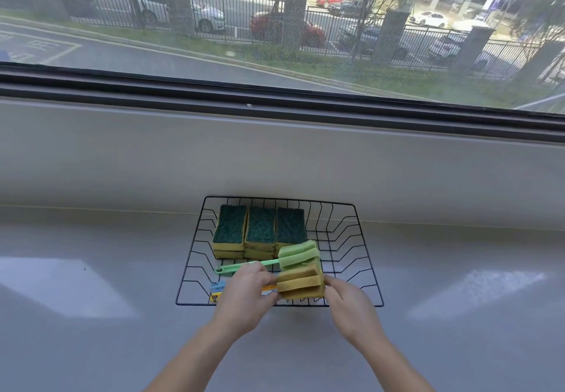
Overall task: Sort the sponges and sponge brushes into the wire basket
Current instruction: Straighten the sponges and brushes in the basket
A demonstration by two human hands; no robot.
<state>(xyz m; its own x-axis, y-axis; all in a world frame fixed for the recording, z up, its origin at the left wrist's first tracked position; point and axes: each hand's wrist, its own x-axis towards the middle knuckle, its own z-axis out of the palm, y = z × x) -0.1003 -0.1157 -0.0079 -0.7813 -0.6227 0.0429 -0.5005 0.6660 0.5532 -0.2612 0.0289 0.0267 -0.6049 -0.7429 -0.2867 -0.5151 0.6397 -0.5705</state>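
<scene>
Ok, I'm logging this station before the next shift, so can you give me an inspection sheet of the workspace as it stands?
Surface: grey countertop with sunlit patches, set against a wall under a window.
Job's things: black wire basket holds three stacks of green-topped yellow sponges along its back; green sponge brush lies in front of them; yellow sponge brush sits over the front edge.
Clutter: blue and yellow handle ends at the basket's front left; what they belong to is hidden by the hand.
Grippers: left hand grips the yellow brush's handle; right hand touches its sponge head.
Cables: nothing seen.
Surroundings: window onto a road, fence and parked cars.
</scene>
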